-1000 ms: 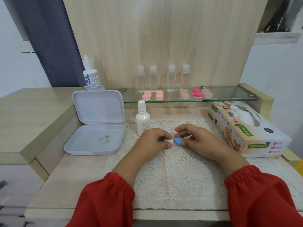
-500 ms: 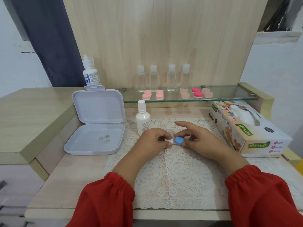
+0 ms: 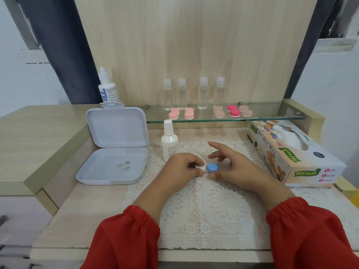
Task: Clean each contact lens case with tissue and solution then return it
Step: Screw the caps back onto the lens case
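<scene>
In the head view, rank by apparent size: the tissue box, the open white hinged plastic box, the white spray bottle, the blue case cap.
1. Open white hinged plastic box and tissue box: too alike to rank.
2. White spray bottle.
3. Blue case cap.

**One camera on the head, looking down at the table**

There is only one view. The camera sits on the person's head and looks forward and down. It is close to the table [image 3: 81,216], so the red sleeves [image 3: 124,239] fill the near bottom corners. The left hand [image 3: 180,169] and the right hand [image 3: 239,167] sit in the middle of the picture. Far away, the view reaches the glass shelf [image 3: 272,118] and the wooden back wall [image 3: 194,45]. The white box [image 3: 116,144] is on the left and the tissue box [image 3: 291,154] is on the right. The wide lens bends the edges a little. No other view shares the scene.
</scene>
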`<state>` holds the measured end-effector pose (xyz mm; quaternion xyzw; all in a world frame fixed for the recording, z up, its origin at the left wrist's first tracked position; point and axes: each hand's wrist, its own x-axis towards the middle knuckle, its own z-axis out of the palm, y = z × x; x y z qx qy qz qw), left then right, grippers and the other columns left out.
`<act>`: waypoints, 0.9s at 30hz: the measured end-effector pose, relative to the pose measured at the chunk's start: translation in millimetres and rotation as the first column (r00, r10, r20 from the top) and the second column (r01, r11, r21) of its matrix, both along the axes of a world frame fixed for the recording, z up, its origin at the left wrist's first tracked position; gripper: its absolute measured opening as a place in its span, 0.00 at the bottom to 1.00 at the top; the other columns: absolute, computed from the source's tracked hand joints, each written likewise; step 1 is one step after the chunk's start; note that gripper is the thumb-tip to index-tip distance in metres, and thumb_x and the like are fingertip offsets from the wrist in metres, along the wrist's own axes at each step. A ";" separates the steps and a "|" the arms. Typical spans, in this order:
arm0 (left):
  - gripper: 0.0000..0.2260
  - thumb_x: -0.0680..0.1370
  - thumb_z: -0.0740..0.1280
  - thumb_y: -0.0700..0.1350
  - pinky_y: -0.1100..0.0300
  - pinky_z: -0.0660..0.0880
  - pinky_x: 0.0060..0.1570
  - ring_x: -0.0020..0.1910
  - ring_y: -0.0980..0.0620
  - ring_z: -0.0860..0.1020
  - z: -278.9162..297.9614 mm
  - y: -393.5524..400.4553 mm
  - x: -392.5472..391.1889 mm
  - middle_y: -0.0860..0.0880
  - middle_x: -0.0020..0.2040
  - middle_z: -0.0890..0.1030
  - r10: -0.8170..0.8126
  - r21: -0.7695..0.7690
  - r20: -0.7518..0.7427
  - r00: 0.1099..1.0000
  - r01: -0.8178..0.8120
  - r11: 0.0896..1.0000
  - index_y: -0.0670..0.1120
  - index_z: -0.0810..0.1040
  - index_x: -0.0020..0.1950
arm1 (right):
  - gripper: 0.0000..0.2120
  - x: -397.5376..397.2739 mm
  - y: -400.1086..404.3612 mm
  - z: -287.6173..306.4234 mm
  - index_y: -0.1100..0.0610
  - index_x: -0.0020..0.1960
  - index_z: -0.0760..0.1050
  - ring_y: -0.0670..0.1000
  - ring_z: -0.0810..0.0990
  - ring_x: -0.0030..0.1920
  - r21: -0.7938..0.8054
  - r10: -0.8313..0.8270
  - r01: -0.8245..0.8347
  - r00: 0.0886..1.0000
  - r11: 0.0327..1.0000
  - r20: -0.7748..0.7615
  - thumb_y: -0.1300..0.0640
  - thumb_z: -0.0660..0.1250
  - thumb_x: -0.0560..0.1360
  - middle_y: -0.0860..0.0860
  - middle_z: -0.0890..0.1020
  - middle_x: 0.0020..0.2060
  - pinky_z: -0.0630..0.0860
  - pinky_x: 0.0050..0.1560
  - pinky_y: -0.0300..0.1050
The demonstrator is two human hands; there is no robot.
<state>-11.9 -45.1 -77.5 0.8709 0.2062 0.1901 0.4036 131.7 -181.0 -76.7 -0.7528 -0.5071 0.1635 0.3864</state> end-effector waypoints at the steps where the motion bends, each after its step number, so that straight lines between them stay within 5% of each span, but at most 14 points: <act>1: 0.09 0.71 0.75 0.42 0.76 0.70 0.40 0.41 0.62 0.76 -0.1 0.1 -0.1 0.55 0.43 0.80 0.000 0.001 0.001 1.000 0.000 1.000 0.49 0.83 0.50 | 0.38 -0.3 0.3 -0.7 0.33 0.68 0.60 0.40 0.74 0.56 0.007 0.011 -0.011 1.000 1.000 -0.011 0.56 0.76 0.69 0.39 0.78 0.55 0.66 0.51 0.30; 5: 0.09 0.71 0.75 0.42 0.71 0.71 0.43 0.42 0.60 0.77 0.3 -0.4 -0.2 0.54 0.44 0.80 -0.003 -0.006 -0.003 1.000 0.003 1.000 0.50 0.83 0.50 | 0.38 -1.8 1.3 0.1 0.35 0.67 0.61 0.43 0.74 0.50 -0.016 -0.029 0.030 0.999 0.999 0.045 0.51 0.78 0.66 0.41 0.77 0.49 0.68 0.50 0.35; 9: 0.09 0.72 0.74 0.42 0.70 0.72 0.44 0.42 0.59 0.77 0.9 -0.3 -0.7 0.53 0.44 0.81 -0.007 -0.007 0.000 1.000 0.007 1.000 0.50 0.83 0.50 | 0.41 -0.1 -3.1 1.0 0.35 0.72 0.56 0.40 0.72 0.59 -0.012 -0.008 0.008 1.000 1.000 0.028 0.53 0.76 0.69 0.36 0.76 0.58 0.65 0.54 0.33; 13: 0.09 0.71 0.75 0.42 0.70 0.72 0.43 0.42 0.61 0.76 0.8 0.1 -0.7 0.55 0.43 0.80 -0.005 0.003 0.001 1.000 0.005 1.000 0.50 0.83 0.50 | 0.39 -2.2 0.4 0.6 0.37 0.71 0.59 0.43 0.74 0.52 -0.024 -0.027 0.028 0.998 0.999 0.050 0.52 0.77 0.68 0.40 0.78 0.50 0.68 0.52 0.35; 18: 0.09 0.71 0.75 0.42 0.70 0.72 0.44 0.43 0.61 0.77 0.6 -0.1 -0.7 0.55 0.44 0.80 -0.009 0.002 0.003 1.000 0.009 1.000 0.50 0.83 0.51 | 0.40 -1.1 -2.3 0.8 0.37 0.72 0.58 0.42 0.71 0.57 0.011 -0.023 0.023 0.997 1.000 0.067 0.52 0.77 0.69 0.37 0.75 0.55 0.66 0.56 0.39; 23: 0.09 0.72 0.75 0.42 0.69 0.73 0.44 0.43 0.59 0.78 1.4 -0.5 -1.0 0.54 0.44 0.80 -0.011 0.007 0.000 1.000 0.011 1.000 0.49 0.83 0.51 | 0.40 -1.6 2.3 -1.1 0.36 0.70 0.60 0.42 0.71 0.51 -0.015 -0.055 0.056 0.995 0.998 0.084 0.48 0.78 0.66 0.40 0.76 0.49 0.69 0.54 0.40; 27: 0.09 0.72 0.74 0.42 0.76 0.70 0.40 0.41 0.61 0.77 1.8 -0.9 -1.5 0.54 0.43 0.80 -0.008 -0.003 -0.003 1.000 0.008 1.000 0.49 0.83 0.51 | 0.38 0.2 -1.5 -0.2 0.37 0.72 0.58 0.43 0.72 0.58 0.018 -0.027 0.026 0.998 1.000 0.057 0.53 0.76 0.70 0.36 0.76 0.55 0.67 0.56 0.37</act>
